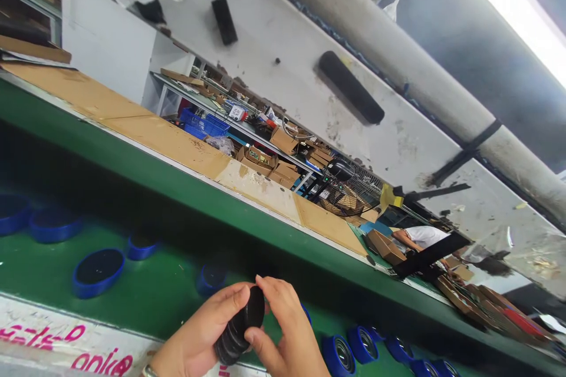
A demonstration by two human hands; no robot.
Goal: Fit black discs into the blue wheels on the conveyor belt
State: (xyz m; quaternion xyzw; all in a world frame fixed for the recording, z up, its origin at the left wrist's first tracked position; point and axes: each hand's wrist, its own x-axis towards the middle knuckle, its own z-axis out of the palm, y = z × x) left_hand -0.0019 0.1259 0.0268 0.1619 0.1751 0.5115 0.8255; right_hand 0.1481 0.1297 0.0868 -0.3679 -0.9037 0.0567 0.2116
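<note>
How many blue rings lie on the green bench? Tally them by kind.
Dark-faced blue rings: 5
Silver-centred blue rings: 5
Total: 10 clearly visible; others are partly hidden.

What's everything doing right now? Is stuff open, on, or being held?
Left hand, pinching the black disc stack
Right hand, pinching the same stack
Black disc stack, held up, tilted
Blue-rimmed disc, lying flat on the green bench
Ceiling light, on
Cardboard box, open
</note>
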